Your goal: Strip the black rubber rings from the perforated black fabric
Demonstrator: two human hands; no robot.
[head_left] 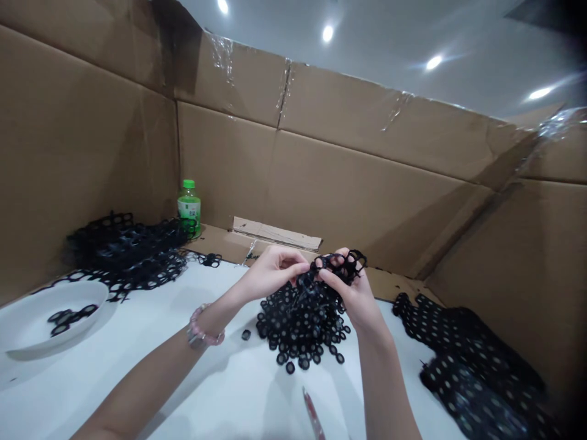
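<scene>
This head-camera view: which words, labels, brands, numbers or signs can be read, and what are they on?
No text is clear enough to quote.
Green-capped bottle: a label with marks on it, too small and blurred to read.
Cardboard flap just beyond the left hand: small dark marks, too unclear to tell whether they are writing.

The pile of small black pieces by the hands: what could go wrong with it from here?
The black mesh held in the left hand and right hand, close to the pile, could catch on it. The pieces at its near edge might scatter if brushed; one loose piece lies apart.
</scene>
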